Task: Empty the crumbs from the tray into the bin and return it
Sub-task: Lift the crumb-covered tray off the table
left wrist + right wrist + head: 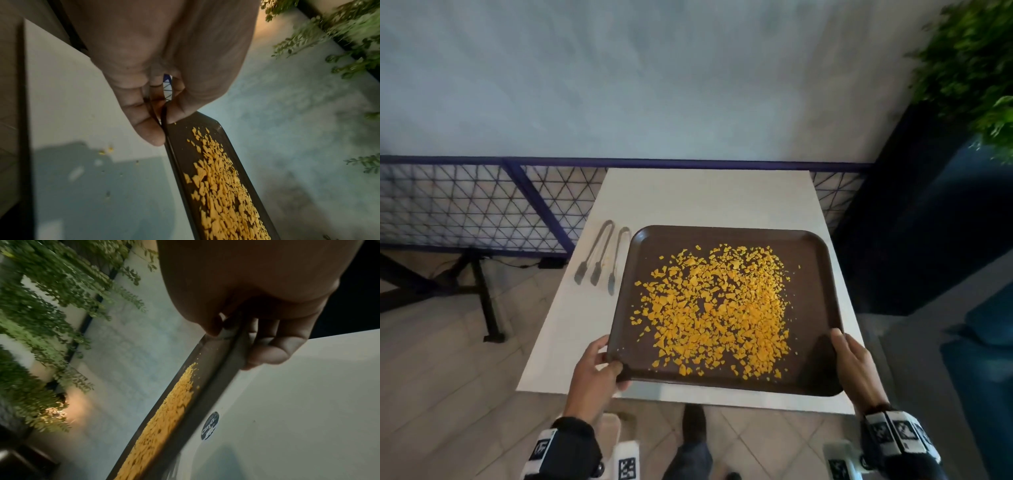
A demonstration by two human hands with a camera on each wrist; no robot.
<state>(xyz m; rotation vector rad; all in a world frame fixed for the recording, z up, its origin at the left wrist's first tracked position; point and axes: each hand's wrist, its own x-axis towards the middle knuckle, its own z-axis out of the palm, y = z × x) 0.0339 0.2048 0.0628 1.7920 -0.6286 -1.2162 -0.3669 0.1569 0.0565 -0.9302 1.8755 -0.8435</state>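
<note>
Both hands, left hand (594,371) and right hand (854,365), pinch the brown tray (822,356) of orange crumbs (715,308) by its near corners, over the white table (688,198).

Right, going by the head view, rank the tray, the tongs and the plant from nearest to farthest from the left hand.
1. The tray: the left hand grips its near left corner, so they touch.
2. The tongs: lying on the white table, beyond the hand and left of the tray.
3. The plant: far off at the upper right, past the table.

One tray (822,260), two tongs (599,255) at its nine o'clock, one table (688,195), two hands, crumbs (715,308) uncountable.
</note>
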